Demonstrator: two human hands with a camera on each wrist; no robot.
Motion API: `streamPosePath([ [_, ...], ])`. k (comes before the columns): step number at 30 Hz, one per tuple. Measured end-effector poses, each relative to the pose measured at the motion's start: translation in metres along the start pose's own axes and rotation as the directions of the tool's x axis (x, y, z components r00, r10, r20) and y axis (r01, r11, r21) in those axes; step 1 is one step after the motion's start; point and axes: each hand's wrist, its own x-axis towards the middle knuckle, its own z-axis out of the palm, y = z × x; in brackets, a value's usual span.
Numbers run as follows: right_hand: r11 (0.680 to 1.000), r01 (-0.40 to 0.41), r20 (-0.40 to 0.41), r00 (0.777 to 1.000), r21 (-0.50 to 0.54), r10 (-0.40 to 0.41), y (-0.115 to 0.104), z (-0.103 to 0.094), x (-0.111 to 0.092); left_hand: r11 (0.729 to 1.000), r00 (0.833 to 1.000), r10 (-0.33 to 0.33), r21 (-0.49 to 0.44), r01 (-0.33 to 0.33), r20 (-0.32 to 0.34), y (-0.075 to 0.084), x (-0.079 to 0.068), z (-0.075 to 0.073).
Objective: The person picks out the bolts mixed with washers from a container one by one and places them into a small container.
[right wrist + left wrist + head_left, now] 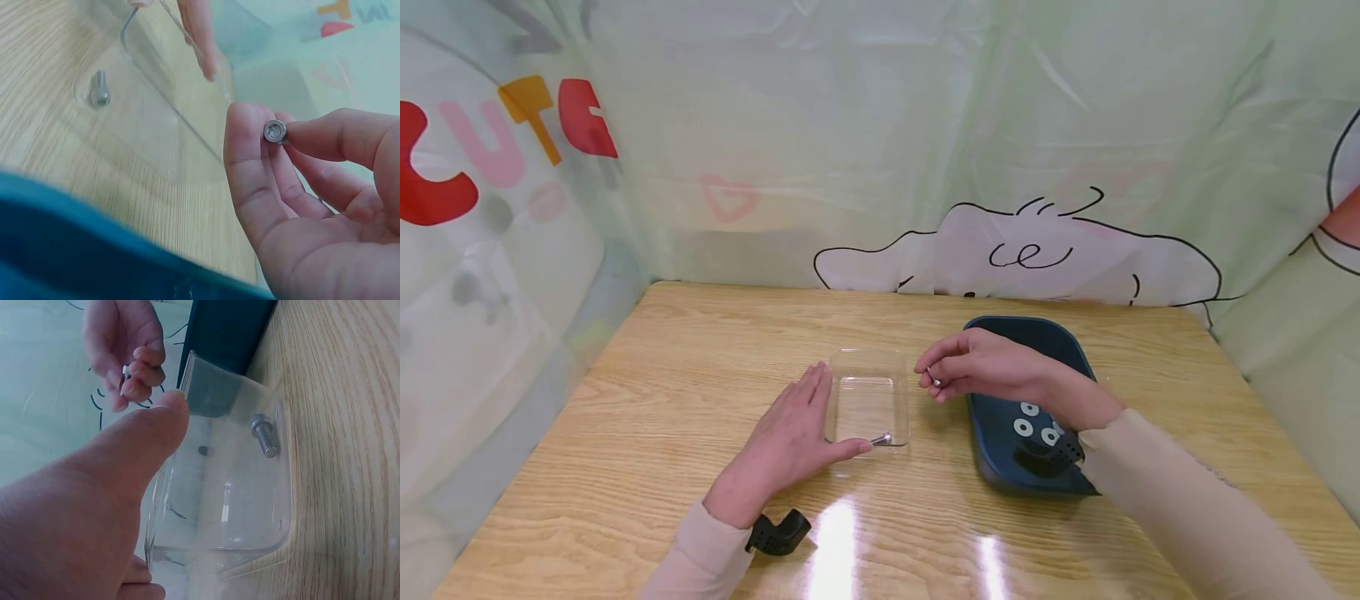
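A clear plastic box (867, 417) stands on the table, with one silver socket-head bolt (265, 434) lying inside it. My left hand (793, 429) rests against the box, its fingers straight along the left wall and its thumb along the near rim. Just right of the box, my right hand (992, 367) pinches a second socket-head bolt (275, 131) between thumb and fingertips. That bolt's hex socket faces the right wrist camera. The right wrist and forearm reach across a dark blue bin (985, 467).
Several pale flat washers (1022, 427) lie in the blue bin, partly hidden under the right arm. The wooden table (700, 333) ends at a printed curtain (775, 150) behind and at the sides. Light glares on the table's front part.
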Motion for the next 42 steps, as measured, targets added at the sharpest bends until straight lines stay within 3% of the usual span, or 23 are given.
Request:
streamPosePath([
  [15, 1.000, -0.013, 0.004, 1.000, 0.023, 0.013, -0.008, 0.023, 0.020, 1.000, 1.000, -0.013, -0.012, 0.013, 0.019, 0.000, 0.001, 0.000],
  [27, 0.999, 0.007, 0.016, 1.000, -0.039, -0.006, -0.008, 0.035, 0.034, 1.000, 1.000, -0.010, 0.005, 0.010, 0.023, -0.001, 0.001, -0.001],
  [42, 0.996, -0.028, 0.005, 1.000, -0.086, 0.028, -0.004, 0.051, 0.057, 1.000, 1.000, -0.005, 0.001, 0.005, 0.023, -0.001, 0.001, 0.000],
])
